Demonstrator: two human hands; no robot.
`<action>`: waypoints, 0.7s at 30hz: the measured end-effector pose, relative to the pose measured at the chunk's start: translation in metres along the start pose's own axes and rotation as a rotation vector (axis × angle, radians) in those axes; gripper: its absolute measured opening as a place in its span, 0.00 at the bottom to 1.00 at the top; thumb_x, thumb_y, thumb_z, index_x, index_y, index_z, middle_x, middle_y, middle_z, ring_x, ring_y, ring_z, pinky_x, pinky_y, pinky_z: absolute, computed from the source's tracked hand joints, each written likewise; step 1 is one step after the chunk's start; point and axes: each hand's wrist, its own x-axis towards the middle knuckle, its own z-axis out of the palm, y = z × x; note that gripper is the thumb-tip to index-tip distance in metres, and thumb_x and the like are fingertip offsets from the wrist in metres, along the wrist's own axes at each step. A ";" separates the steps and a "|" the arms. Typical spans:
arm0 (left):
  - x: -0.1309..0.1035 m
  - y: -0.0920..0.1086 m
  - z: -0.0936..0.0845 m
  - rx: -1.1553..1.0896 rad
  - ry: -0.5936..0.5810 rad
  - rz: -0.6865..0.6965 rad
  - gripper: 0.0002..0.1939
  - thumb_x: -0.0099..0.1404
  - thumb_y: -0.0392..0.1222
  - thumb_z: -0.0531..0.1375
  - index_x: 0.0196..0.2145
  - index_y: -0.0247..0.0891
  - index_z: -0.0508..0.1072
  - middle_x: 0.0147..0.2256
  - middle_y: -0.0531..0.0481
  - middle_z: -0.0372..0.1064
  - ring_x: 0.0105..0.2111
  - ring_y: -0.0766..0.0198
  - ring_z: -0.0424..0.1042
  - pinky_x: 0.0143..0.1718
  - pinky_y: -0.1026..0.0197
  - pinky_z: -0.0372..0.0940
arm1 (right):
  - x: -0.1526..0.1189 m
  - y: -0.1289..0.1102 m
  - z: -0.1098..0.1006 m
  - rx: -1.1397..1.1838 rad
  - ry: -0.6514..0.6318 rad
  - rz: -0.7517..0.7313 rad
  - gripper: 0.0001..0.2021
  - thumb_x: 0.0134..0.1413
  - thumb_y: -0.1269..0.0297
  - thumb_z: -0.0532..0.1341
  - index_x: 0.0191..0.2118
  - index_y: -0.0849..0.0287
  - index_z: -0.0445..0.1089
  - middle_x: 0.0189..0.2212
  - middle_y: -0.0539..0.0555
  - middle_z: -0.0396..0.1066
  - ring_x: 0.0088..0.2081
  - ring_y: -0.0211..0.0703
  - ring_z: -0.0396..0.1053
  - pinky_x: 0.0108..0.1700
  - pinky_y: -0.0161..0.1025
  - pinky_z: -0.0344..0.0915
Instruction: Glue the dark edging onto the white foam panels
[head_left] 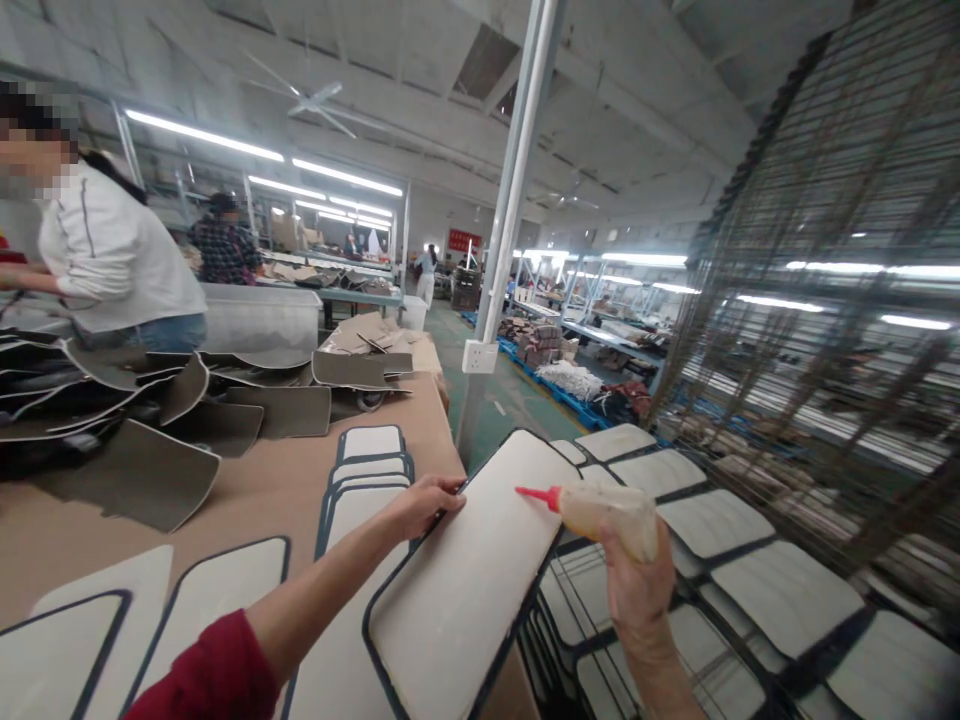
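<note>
My left hand (429, 503) grips the left edge of a white panel with a dark border (469, 570), thumb on its face. The panel is tilted in front of me. In my right hand (637, 580) is a translucent squeeze bottle (611, 512) with a red nozzle, holding yellowish contents. Its tip points left over the upper part of the panel; whether it touches the surface I cannot tell. Left of the panel, a row of similar dark-edged panels (367, 500) lies overlapping on the brown table (300, 490).
A wire rack (817, 250) rises at the right, with more bordered panels (716, 522) laid out below it. Grey curved sheets (142, 475) are heaped on the table's left. A metal post with a socket box (478, 357) stands beyond the table; a co-worker in white (120, 240) leans at the left.
</note>
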 end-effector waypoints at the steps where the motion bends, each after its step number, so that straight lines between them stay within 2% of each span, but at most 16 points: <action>1: 0.004 -0.002 0.002 0.003 -0.003 -0.014 0.24 0.36 0.38 0.70 0.36 0.34 0.80 0.28 0.47 0.79 0.31 0.55 0.76 0.36 0.59 0.68 | -0.014 0.000 -0.001 -0.011 -0.023 0.017 0.29 0.42 0.52 0.73 0.49 0.57 0.69 0.42 0.56 0.74 0.41 0.51 0.71 0.41 0.43 0.72; 5: 0.020 -0.009 0.007 0.024 0.001 -0.040 0.24 0.36 0.38 0.69 0.36 0.33 0.80 0.27 0.48 0.78 0.30 0.54 0.75 0.35 0.58 0.68 | -0.089 -0.010 -0.006 0.012 -0.206 0.103 0.32 0.40 0.44 0.71 0.50 0.56 0.71 0.41 0.57 0.76 0.40 0.52 0.75 0.40 0.42 0.74; 7: 0.026 -0.012 0.012 0.038 0.013 -0.031 0.23 0.37 0.38 0.69 0.36 0.34 0.80 0.26 0.49 0.78 0.29 0.55 0.75 0.34 0.58 0.68 | -0.105 -0.016 -0.016 0.049 -0.184 0.166 0.33 0.37 0.45 0.72 0.50 0.55 0.71 0.42 0.57 0.77 0.40 0.53 0.75 0.41 0.42 0.74; 9: 0.031 -0.016 0.020 0.061 0.028 -0.043 0.23 0.37 0.37 0.67 0.36 0.34 0.79 0.26 0.49 0.77 0.28 0.56 0.74 0.33 0.58 0.68 | -0.094 -0.022 -0.033 0.063 -0.052 0.197 0.31 0.35 0.48 0.74 0.48 0.53 0.72 0.40 0.55 0.77 0.39 0.51 0.75 0.39 0.41 0.74; 11: 0.036 -0.021 0.032 0.086 0.043 -0.061 0.21 0.37 0.36 0.66 0.34 0.34 0.79 0.25 0.50 0.76 0.28 0.56 0.73 0.31 0.59 0.67 | -0.067 -0.028 -0.056 0.153 0.116 0.241 0.29 0.34 0.50 0.75 0.46 0.50 0.72 0.39 0.51 0.77 0.39 0.48 0.75 0.40 0.39 0.74; 14: 0.048 -0.034 0.057 0.097 0.077 -0.103 0.19 0.36 0.34 0.64 0.32 0.35 0.77 0.25 0.50 0.75 0.28 0.57 0.72 0.29 0.61 0.65 | -0.028 -0.040 -0.097 0.382 0.281 0.381 0.29 0.36 0.51 0.74 0.48 0.51 0.72 0.48 0.51 0.75 0.51 0.50 0.72 0.54 0.45 0.69; 16: 0.057 -0.044 0.078 0.086 0.122 -0.153 0.19 0.37 0.32 0.62 0.32 0.36 0.76 0.25 0.51 0.74 0.28 0.59 0.72 0.28 0.62 0.65 | -0.017 -0.046 -0.125 0.450 0.333 0.480 0.28 0.39 0.51 0.72 0.48 0.55 0.72 0.53 0.53 0.72 0.58 0.53 0.66 0.63 0.51 0.59; 18: 0.067 -0.055 0.101 0.080 0.148 -0.199 0.20 0.37 0.31 0.62 0.33 0.37 0.75 0.25 0.52 0.73 0.27 0.60 0.71 0.27 0.62 0.64 | -0.017 -0.048 -0.150 0.471 0.348 0.541 0.25 0.43 0.50 0.70 0.46 0.58 0.73 0.53 0.56 0.72 0.60 0.54 0.65 0.66 0.53 0.54; 21: 0.079 -0.072 0.136 0.092 0.133 -0.233 0.21 0.39 0.31 0.62 0.36 0.38 0.75 0.23 0.54 0.71 0.26 0.61 0.70 0.27 0.63 0.63 | -0.019 -0.039 -0.178 0.382 0.350 0.436 0.23 0.45 0.50 0.69 0.45 0.58 0.73 0.50 0.57 0.74 0.56 0.55 0.69 0.62 0.56 0.59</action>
